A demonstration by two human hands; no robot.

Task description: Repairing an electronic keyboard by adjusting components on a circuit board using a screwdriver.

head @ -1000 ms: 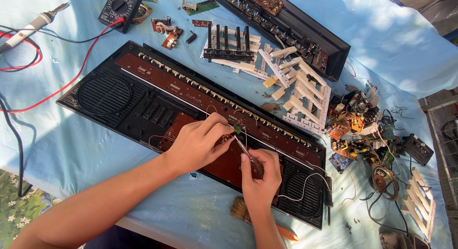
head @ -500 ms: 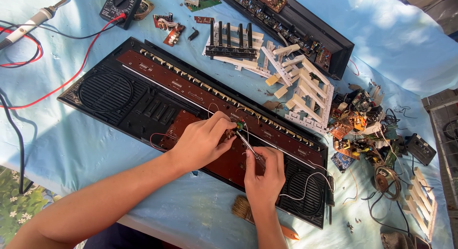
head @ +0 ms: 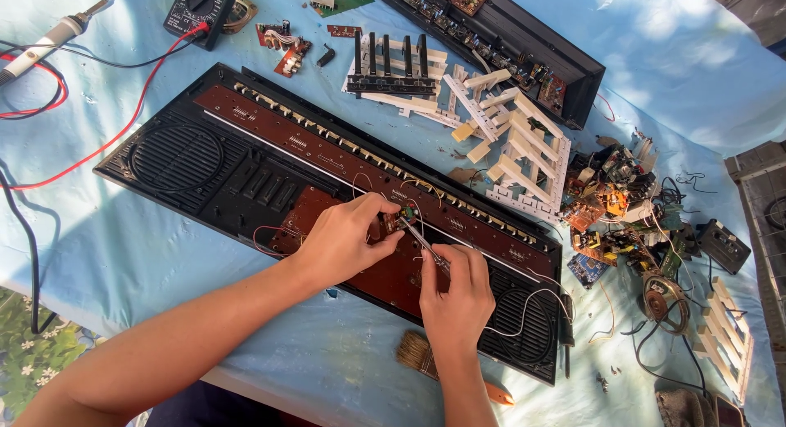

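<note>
Black plastic and brown circuit board: opened keyboard casing (head: 246, 161) lying face-down across the pale blue table (head: 98, 255), back panel already off, speaker grilles exposed at both ends. Left hand (head: 344, 240) resting on the board near its middle, fingers pinched shut around a small greenish component (head: 399, 220) with thin wires trailing from it. Right hand (head: 454, 289) just beside, closed around a slim metal tool (head: 422, 240), probably tweezers though too thin to tell for sure, tip angled up toward that same component. Disassembly well advanced by the look of things: white key strips (head: 512, 144) and a black key strip (head: 389, 67) lifted out and spread above the casing, second casing half (head: 499, 34) set apart at the top, heap of small boards and wire scraps (head: 622, 214) off to the right. Still in hand, seemingly: fine work at one wired spot on the main board. Multimeter (head: 199, 9) with red lead and soldering iron (head: 49, 40) parked at top left, untouched. Brush (head: 413, 352) lying near the right wrist.
</note>
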